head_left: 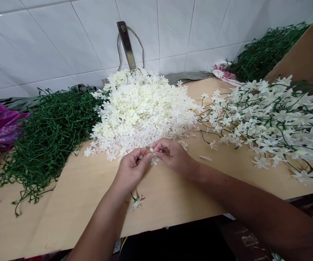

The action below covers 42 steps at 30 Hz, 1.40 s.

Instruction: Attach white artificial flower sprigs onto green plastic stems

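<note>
My left hand (133, 166) and my right hand (175, 156) meet over the cardboard surface, fingertips pinched together. Between them is a small white artificial flower (153, 160), which both sets of fingertips grip; its finer parts are too small to make out. Just beyond the hands rises a big heap of loose cream-white artificial flowers (142, 98), with many thin pale stalks (145, 132) along its near side. Under my left forearm lies another white flower on a green stem (137, 201), partly hidden by the arm.
Green plastic stems (55, 127) are piled at the left beside a purple bag (1, 121). White flowers on green stems (270, 123) spread over the right side. More green stems (267, 50) lie at the back right. A metal strip (126, 45) leans against the tiled wall (172, 29).
</note>
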Motion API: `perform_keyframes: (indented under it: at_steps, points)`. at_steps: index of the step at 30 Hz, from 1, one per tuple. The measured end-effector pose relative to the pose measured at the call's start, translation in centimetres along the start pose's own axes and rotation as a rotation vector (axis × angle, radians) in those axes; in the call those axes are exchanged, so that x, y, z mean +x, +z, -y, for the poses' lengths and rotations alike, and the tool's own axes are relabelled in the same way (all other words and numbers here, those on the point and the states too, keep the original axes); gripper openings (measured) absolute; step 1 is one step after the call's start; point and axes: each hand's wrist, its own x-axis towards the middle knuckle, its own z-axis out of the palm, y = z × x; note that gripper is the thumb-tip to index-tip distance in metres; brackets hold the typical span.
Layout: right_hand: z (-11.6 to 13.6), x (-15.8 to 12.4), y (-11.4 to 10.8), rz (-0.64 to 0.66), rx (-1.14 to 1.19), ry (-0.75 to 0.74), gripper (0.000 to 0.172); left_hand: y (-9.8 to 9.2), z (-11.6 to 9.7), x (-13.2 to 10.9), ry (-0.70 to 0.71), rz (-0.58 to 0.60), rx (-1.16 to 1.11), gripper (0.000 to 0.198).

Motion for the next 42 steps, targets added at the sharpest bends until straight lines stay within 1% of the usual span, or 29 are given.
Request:
perform_keyframes:
  at_steps: [3, 5, 8, 11, 16, 19, 23, 28, 30, 32, 36, 39, 42]
  points:
    - [-0.1, 0.1, -0.1, 0.016, 0.18, 0.16, 0.007, -0.2, -0.2, 0.0, 0.02, -0.024, -0.044, 0.019]
    - [-0.1, 0.3, -0.3, 0.013, 0.305, 0.233, 0.009, -0.3, -0.3, 0.1, 0.032, -0.045, -0.085, 0.019]
    - [-0.1, 0.5, -0.5, 0.007, 0.489, 0.31, 0.012, -0.3, -0.4, 0.1, 0.017, -0.048, -0.122, 0.019]
    - [0.0, 0.5, -0.5, 0.021, 0.606, 0.351, 0.016, 0.0, -0.5, 0.0, -0.008, -0.042, -0.131, 0.02]
    - [0.5, 0.4, -0.2, 0.026, 0.646, 0.388, 0.022, 0.4, -0.7, 0.0, -0.008, -0.049, -0.155, 0.018]
    - [0.9, 0.4, 0.0, 0.019, 0.657, 0.403, 0.025, 0.6, -0.7, 0.0, 0.003, -0.028, -0.177, 0.018]
    - [1.2, 0.5, -0.1, 0.03, 0.676, 0.408, 0.025, 0.5, -0.7, 0.0, 0.009, 0.017, -0.222, 0.019]
    - [1.1, 0.5, -0.3, 0.004, 0.673, 0.384, 0.022, -0.2, -0.3, 0.0, -0.132, 0.094, -0.372, 0.022]
    - [1.0, 0.5, -0.4, 0.0, 0.691, 0.381, 0.023, -0.3, -0.2, 0.1, -0.152, 0.104, -0.412, 0.022]
    - [0.9, 0.4, -0.4, 0.004, 0.712, 0.385, 0.024, -0.4, -0.2, 0.2, -0.135, 0.1, -0.385, 0.02]
    - [0.8, 0.4, -0.2, 0.006, 0.758, 0.413, 0.025, -0.2, -0.4, 0.4, -0.094, 0.053, -0.297, 0.017]
    - [0.8, 0.4, 0.0, 0.022, 0.773, 0.429, 0.027, 0.0, -0.4, 0.5, -0.082, 0.027, -0.314, 0.02]
    - [0.7, 0.4, 0.1, 0.042, 0.797, 0.447, 0.028, 0.0, -0.4, 0.4, -0.077, 0.025, -0.308, 0.019]
